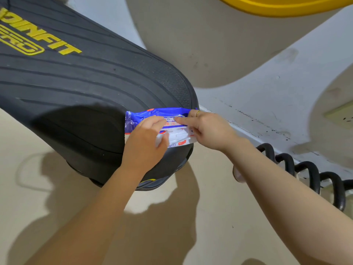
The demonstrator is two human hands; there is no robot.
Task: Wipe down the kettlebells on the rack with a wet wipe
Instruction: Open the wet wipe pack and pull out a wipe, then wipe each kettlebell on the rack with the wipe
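Below me a black ribbed platform [80,88] with yellow lettering [38,35] slants across the beige floor [172,236]. A yellow curved edge [277,6] shows top right. A pale socket plate [340,116] sits on the scuffed white wall [257,88].

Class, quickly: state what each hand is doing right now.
Left hand: fingers grip the wet wipe pack.
Right hand: fingers pinch the pack's top, at its flap.

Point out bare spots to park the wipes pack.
Free: the ribbed black platform left of the wipes pack, and beige floor between the forearms. Crowded: both hands on the pack; kettlebell handles along the wall, right.
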